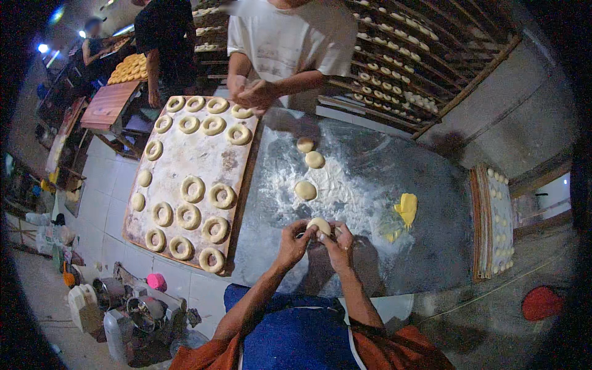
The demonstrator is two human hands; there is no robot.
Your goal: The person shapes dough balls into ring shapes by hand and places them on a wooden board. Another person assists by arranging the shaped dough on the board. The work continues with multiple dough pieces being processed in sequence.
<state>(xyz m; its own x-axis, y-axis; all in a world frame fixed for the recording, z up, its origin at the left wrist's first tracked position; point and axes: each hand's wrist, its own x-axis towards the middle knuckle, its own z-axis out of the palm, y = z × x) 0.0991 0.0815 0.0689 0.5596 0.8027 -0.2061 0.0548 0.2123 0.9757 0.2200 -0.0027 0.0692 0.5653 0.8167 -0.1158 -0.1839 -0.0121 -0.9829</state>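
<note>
- Pale, round dough piece (319,224), pinched by left hand (292,245) and right hand (340,246) above floured grey tabletop (431,185); light, even pressure should keep its shape.
- Open room runs right, past a soft yellow smear (406,208); rectangular wooden board (179,151) bounds the left.
- Three pale dough discs (305,190) lie beyond.

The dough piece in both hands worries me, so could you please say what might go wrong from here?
If the left hand or right hand pinches hard, the dough piece might tear. The dough rings on the nearer half of the board lie close together and could stick if they spread. The yellow mass on the grey table might smear dough set against it.
</note>
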